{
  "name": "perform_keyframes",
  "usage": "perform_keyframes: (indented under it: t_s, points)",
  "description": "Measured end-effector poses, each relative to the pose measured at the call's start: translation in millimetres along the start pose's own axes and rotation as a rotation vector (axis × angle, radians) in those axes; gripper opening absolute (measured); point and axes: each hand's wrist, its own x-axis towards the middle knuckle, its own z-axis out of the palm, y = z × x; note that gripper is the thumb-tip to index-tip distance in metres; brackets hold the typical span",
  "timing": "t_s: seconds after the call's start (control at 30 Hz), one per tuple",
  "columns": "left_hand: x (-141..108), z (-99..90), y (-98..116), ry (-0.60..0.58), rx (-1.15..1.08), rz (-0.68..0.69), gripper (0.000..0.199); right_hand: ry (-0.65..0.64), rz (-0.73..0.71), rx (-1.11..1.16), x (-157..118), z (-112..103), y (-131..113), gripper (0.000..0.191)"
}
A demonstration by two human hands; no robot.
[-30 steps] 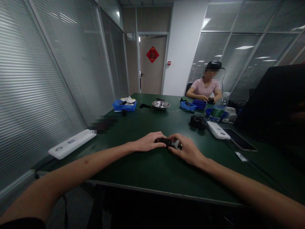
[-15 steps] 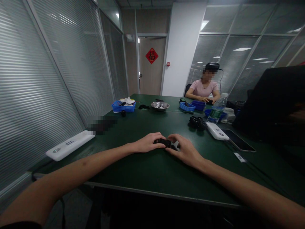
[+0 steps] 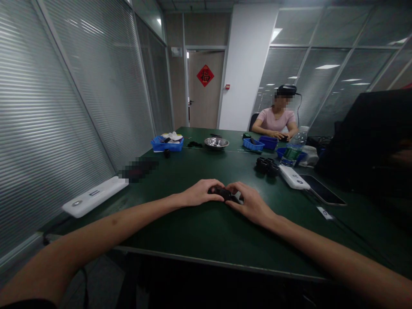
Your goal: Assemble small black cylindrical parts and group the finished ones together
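Near the middle of the green table, my left hand is closed round the left part of a small black object. My right hand curves in from the other side, thumb and fingers on the object's right end. A small grey-white piece shows between the right thumb and fingers; whether it is joined to the black object I cannot tell. Several black round parts are grouped to the right, beyond my right hand.
A metal bowl stands farther back, between a filled blue basket and another blue basket. To the right are a bottle, a white power bank and a tablet. A person sits across the table.
The black object has tilted slightly between my hands, and my right thumb and fingers have shifted a little on its right end. My left hand has hardly moved.
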Motion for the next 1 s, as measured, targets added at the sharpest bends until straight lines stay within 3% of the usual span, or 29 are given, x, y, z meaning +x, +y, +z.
perform_keyframes:
  t_s: [0.17, 0.33, 0.6, 1.0]
  points:
    - [-3, -4.9, 5, -0.015, 0.047, 0.012, 0.052, -0.016, 0.016, -0.014, -3, -3, 4, 0.037]
    - [-7, -12.1, 9, -0.027, 0.151, 0.077, 0.041, -0.017, 0.019, -0.062, -3, -5, 8, 0.026]
    - [-8, -12.9, 5, -0.041, 0.21, 0.097, 0.034, -0.051, -0.022, 0.0, -4, -8, 6, 0.023]
    - [-8, -10.2, 5, -0.025, 0.362, 0.111, 0.04, -0.023, -0.037, 0.026, -3, -5, 8, 0.034]
